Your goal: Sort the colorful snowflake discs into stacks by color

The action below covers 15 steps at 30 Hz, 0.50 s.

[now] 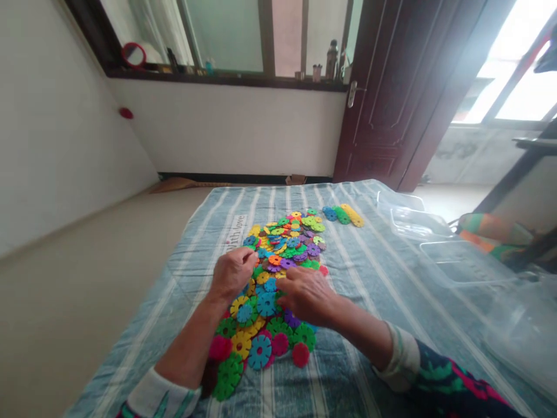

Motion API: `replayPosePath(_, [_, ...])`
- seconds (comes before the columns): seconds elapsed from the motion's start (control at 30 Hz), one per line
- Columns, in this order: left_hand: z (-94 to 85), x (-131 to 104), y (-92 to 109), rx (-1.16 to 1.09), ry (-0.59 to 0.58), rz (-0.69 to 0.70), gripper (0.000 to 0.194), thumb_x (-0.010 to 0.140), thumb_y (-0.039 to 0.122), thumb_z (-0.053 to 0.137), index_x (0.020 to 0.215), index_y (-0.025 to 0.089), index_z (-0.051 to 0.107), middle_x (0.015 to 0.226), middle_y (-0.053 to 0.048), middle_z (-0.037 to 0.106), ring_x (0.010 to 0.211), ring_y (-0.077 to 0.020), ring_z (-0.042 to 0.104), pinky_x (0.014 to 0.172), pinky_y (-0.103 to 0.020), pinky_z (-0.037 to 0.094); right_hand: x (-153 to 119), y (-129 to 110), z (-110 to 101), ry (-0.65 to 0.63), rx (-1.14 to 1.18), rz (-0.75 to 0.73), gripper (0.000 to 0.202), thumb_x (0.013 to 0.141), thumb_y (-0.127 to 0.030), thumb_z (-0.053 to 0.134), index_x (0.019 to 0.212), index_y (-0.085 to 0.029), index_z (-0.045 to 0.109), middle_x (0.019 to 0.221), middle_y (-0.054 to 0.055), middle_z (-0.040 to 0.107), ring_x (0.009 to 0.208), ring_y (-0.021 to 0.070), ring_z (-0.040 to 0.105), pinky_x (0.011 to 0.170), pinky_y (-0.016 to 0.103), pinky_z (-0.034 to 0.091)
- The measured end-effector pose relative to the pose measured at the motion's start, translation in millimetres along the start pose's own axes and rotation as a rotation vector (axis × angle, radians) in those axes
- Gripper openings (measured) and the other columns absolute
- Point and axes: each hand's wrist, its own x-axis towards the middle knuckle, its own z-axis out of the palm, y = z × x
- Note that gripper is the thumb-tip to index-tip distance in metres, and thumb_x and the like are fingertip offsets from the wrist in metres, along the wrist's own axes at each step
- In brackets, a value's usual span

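A long pile of colourful notched plastic discs (266, 304) lies on a blue-and-white striped cloth (352, 348). My left hand (235, 270) is at the pile's left side, its fingers closed together near the blue and orange discs; anything between the fingertips is hidden. Over the right side of the pile, my right hand (308, 294) has bent fingers close to a light-blue disc (270, 284). What those fingers grip, if anything, cannot be made out. Beyond the pile, blue, green and yellow discs sit in neat overlapping rows (343, 214).
Clear plastic containers (461, 261) stand along the cloth's right side. A dark red door (383, 93) and a window ledge (243, 80) holding small items are at the back. Bare floor (117, 255) lies to the left.
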Motion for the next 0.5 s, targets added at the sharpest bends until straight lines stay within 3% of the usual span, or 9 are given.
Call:
replayPosePath(0.3, [4.4, 4, -16, 0.004, 0.043, -0.055, 0.032, 0.082, 0.036, 0.042, 0.07, 0.019, 0.066, 0.068, -0.002, 0.068, 0.066, -0.0146, 0.059, 0.062, -0.021, 0.04, 6, 1, -1, -0.106, -0.024, -0.017, 0.021, 0.087, -0.036, 0.053, 0.088, -0.02, 0.066, 0.089, 0.006, 0.062, 0.078, 0.0178, 0.056, 0.058, 0.025, 0.034])
replayPosePath(0.5, [7.7, 4, -19, -0.006, 0.081, -0.081, 0.033, 0.081, 0.036, 0.041, 0.074, 0.017, 0.067, 0.079, -0.006, 0.071, 0.076, -0.0181, 0.065, 0.069, -0.023, 0.044, 7, 9, -4, -0.083, 0.214, 0.036, 0.011, 0.082, -0.026, 0.058, 0.081, -0.023, 0.069, 0.086, 0.001, 0.064, 0.074, 0.0123, 0.056, 0.058, 0.022, 0.033])
